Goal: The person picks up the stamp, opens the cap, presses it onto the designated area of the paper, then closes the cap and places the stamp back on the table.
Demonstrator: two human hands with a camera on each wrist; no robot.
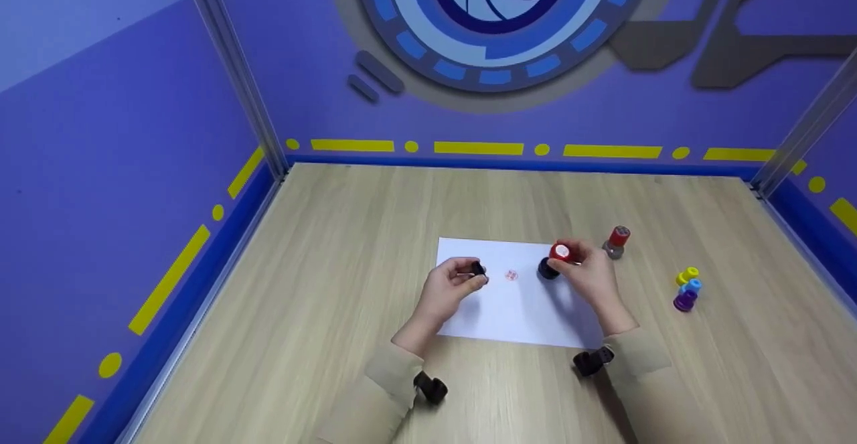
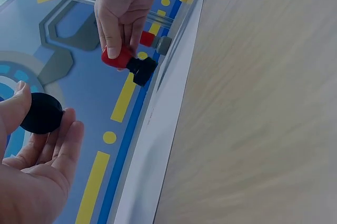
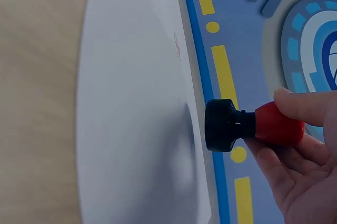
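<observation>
The right hand (image 1: 592, 280) pinches a red-handled black plastic stamp (image 3: 258, 124), near upright, rightward of the left hand (image 1: 446, 291) gripping a round black cap (image 2: 42, 113)

- I'm looking into a booth, like a lab or studio station; I can't tell which.
- Its worktop (image 1: 321, 243) has a pale wood-grain surface.
- Printed blue-purple panels (image 1: 281, 62) rise behind the far edge and along the left and right edges.
- I see metal posts (image 1: 238, 65) at both far corners.
- A shutter-like round graphic (image 1: 499, 59) decorates the back, above yellow dashes (image 1: 353, 145) and dots.
</observation>
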